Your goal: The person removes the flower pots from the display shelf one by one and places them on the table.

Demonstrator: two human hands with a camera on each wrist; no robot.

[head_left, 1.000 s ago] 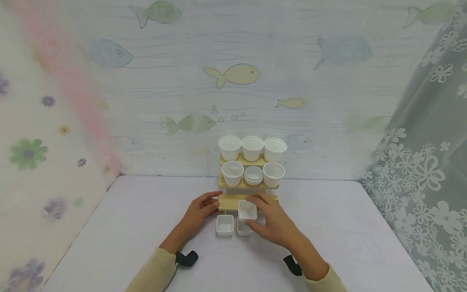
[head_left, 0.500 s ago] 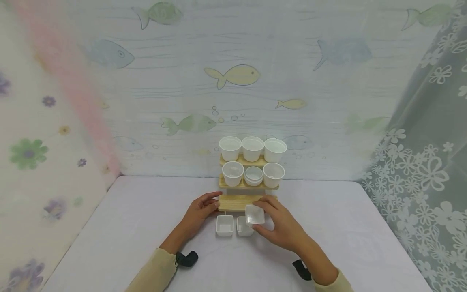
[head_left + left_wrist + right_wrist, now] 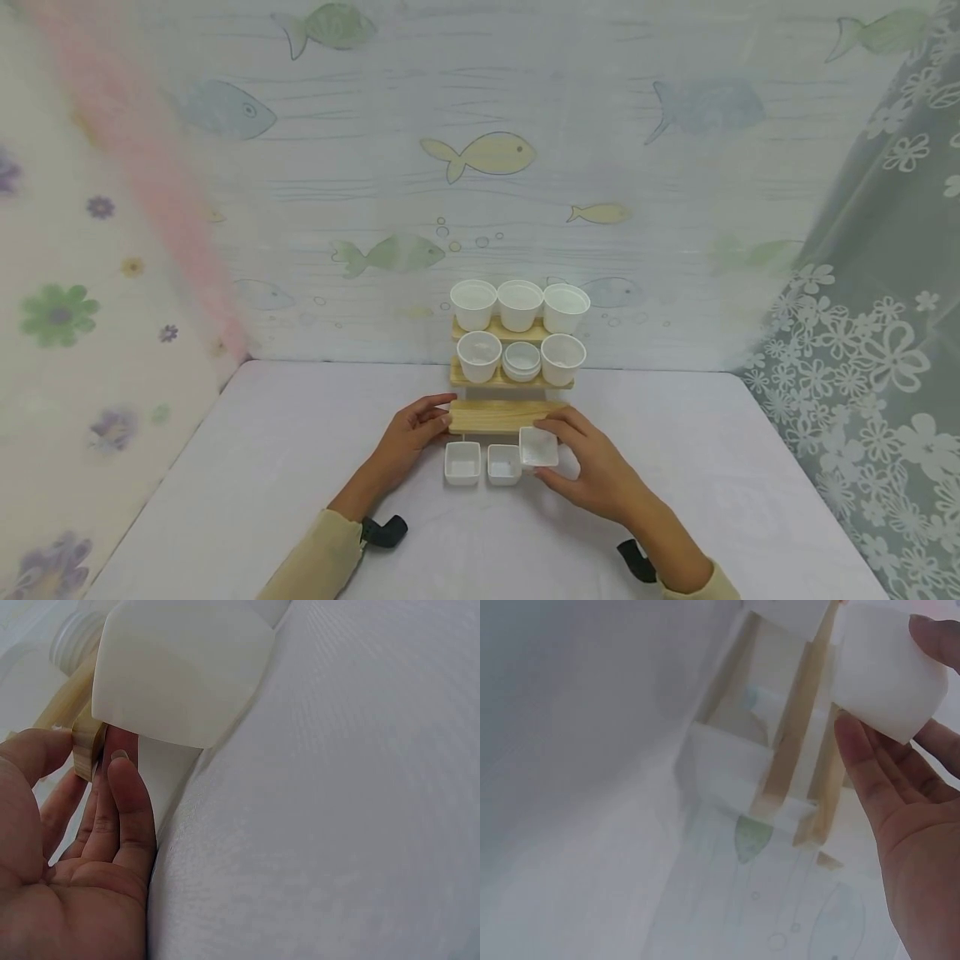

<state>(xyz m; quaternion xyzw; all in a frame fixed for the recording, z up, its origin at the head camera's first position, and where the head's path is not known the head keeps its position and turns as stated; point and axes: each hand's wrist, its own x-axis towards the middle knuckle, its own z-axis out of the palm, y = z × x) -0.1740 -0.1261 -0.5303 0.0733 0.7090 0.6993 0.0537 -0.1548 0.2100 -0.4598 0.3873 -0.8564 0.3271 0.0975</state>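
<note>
My left hand [image 3: 405, 435] pinches the left end of the lowest wooden board [image 3: 487, 417] of a small tiered rack. In the left wrist view, the thumb lies on the board's end [image 3: 88, 750] with the fingertips behind it. My right hand [image 3: 596, 475] holds a small square white bowl [image 3: 538, 450] between thumb and fingers, just in front of the board's right half. That bowl's outer wall [image 3: 885, 671] fills part of the right wrist view. Two more square white bowls, a left one [image 3: 462, 463] and a middle one [image 3: 503, 465], sit on the table before the rack.
White round cups [image 3: 519, 307] line the rack's top tier. On the middle tier, small stacked round dishes [image 3: 521, 360] stand between two cups. A fish-patterned curtain [image 3: 480, 208] hangs behind the white-covered table [image 3: 300, 467].
My right hand has moved right and slightly toward me with the square bowl, uncovering the middle bowl on the table. My left hand has stayed at the board's end.
</note>
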